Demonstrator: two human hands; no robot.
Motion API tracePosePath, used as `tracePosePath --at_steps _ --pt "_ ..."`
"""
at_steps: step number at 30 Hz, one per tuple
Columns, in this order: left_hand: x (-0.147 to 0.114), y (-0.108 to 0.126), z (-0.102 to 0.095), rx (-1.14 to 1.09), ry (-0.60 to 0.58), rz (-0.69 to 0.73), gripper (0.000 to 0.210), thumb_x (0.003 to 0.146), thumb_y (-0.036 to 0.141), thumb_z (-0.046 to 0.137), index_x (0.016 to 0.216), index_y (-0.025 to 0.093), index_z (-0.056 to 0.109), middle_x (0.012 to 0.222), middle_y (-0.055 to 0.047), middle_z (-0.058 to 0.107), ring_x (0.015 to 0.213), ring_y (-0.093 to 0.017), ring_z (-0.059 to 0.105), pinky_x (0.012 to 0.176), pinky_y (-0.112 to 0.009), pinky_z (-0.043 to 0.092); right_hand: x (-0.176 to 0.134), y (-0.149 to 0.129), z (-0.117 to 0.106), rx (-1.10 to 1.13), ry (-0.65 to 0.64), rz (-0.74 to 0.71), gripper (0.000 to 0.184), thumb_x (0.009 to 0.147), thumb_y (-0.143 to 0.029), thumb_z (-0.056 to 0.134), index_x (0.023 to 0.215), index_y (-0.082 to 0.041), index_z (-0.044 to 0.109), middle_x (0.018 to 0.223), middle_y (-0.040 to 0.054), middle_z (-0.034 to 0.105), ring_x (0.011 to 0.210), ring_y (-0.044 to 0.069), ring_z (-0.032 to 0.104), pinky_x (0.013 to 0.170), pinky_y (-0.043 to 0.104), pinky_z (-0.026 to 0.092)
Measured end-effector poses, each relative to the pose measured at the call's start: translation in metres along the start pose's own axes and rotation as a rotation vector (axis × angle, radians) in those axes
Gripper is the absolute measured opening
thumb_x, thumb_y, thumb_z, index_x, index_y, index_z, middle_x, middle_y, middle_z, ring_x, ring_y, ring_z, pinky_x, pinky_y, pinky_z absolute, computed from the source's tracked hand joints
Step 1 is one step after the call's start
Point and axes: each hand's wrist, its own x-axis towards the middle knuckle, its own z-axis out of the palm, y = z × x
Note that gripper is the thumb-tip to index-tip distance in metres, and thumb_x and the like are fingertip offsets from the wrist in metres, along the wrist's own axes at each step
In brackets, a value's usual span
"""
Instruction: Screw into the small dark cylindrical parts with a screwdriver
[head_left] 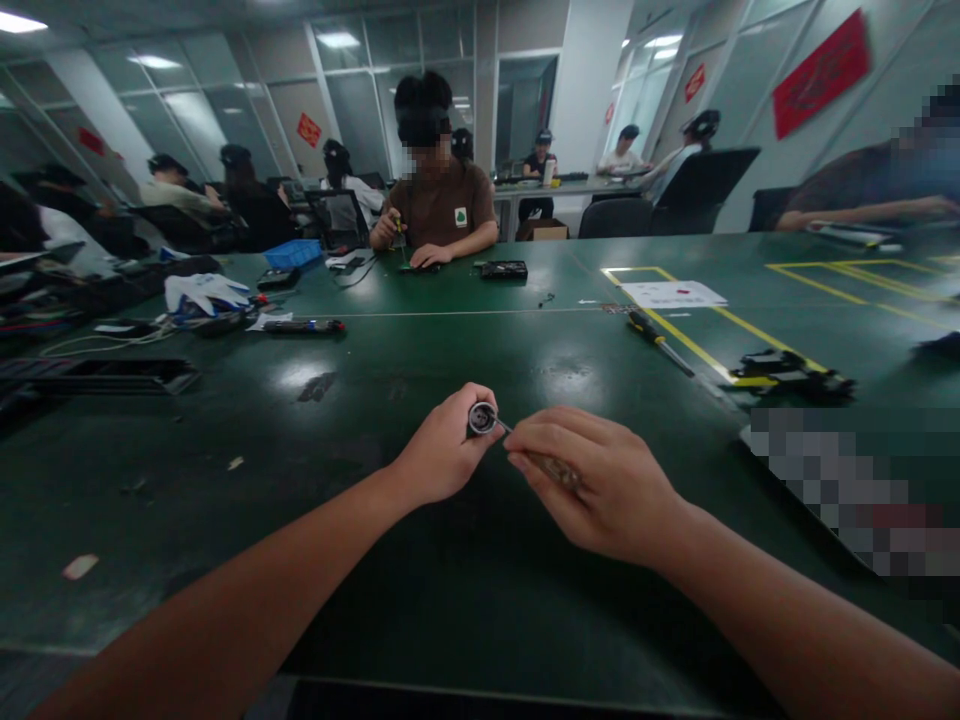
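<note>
My left hand (448,450) is closed around a short round metal part (482,418). Its open end faces me, showing a silvery rim and a dark inside with small details I cannot make out. My right hand (592,480) grips a screwdriver (556,468) by its brownish, translucent-looking handle. The thin shaft points left and reaches the right side of the round part's rim; whether the tip is inside or only touching cannot be told. Both hands are held above the green table (420,620), close together.
A yellow-black screwdriver (660,342), a white sheet (673,294) and black parts (791,375) lie to the right. At left are white-blue gloves (206,295), a pen-like tool (306,327) and a black tray (97,375). A person (441,200) works opposite, near a blue basket (292,253).
</note>
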Motion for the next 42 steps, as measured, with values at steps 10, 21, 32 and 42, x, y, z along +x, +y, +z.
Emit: tracePosePath --at_steps 10,21,32,42 --pt "0.0016 -0.003 -0.0022 0.047 0.015 -0.003 0.014 0.09 0.027 0.062 0.1 0.02 0.053 0.094 -0.002 0.062 0.086 -0.018 0.057 0.077 -0.032 0.042 -0.0009 -0.001 -0.0038 0.012 0.127 0.165 0.008 0.094 -0.02 0.059 0.098 -0.02 0.066 0.084 0.001 0.075 0.07 0.014 0.071 0.07 0.025 0.053" --pt "0.0012 -0.0032 -0.0026 0.02 0.016 -0.013 0.015 0.088 0.023 0.062 0.1 0.02 0.054 0.095 -0.002 0.062 0.086 -0.019 0.057 0.075 -0.032 0.044 0.0008 -0.0003 0.0029 0.076 -0.002 0.071 0.015 0.094 -0.015 0.056 0.105 -0.021 0.064 0.092 0.0043 0.072 0.081 0.016 0.069 0.073 0.028 0.053" --pt "0.0016 -0.0041 -0.0021 -0.004 0.038 -0.026 0.014 0.089 0.025 0.062 0.099 0.02 0.054 0.095 -0.003 0.063 0.086 -0.018 0.058 0.076 -0.032 0.044 0.0005 0.0 0.0035 0.085 0.004 0.155 0.013 0.095 -0.016 0.057 0.104 -0.022 0.064 0.089 0.0021 0.071 0.078 0.015 0.067 0.072 0.027 0.052" --pt "0.0026 -0.0044 -0.0035 0.009 0.069 -0.017 0.014 0.09 0.025 0.062 0.1 0.02 0.053 0.096 -0.003 0.063 0.088 -0.019 0.059 0.077 -0.032 0.044 0.0001 -0.0014 0.0057 0.206 0.047 0.29 0.014 0.101 -0.024 0.052 0.112 -0.022 0.059 0.09 0.0034 0.074 0.078 0.017 0.071 0.07 0.028 0.055"
